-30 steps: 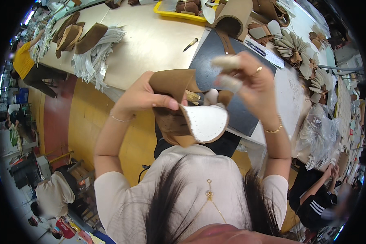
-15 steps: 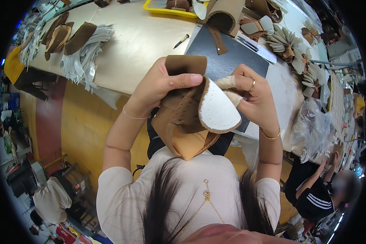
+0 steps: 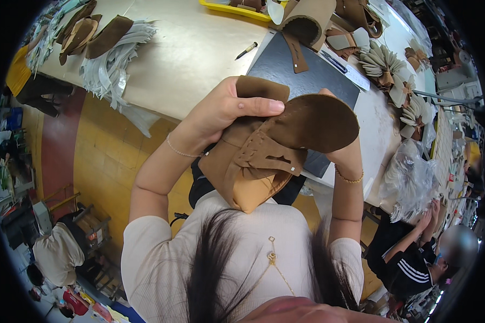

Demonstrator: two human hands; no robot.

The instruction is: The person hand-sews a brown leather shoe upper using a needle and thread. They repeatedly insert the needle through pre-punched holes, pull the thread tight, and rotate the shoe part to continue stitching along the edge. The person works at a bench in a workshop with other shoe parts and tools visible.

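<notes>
In front of my chest I hold a brown suede shoe upper with a tan lining at its lower end. My left hand grips it, the thumb pressed flat on top and the fingers hidden behind. A rounded brown tongue flap spreads out to the right, its plain brown face showing. Behind that flap is my right hand; its fingers are almost wholly covered. Below the flap lies a stitched brown strap end with a slot and a small white mark.
On the table are a dark cutting mat, a pen, a loose brown strap and a yellow tray. Bundled leather pieces and clear plastic bags lie at right. A co-worker in black sits at lower right.
The rounded flap has turned over: its white underside faced up before, and its brown face shows now. My right hand has gone behind it, and the slotted strap end has come into view.
</notes>
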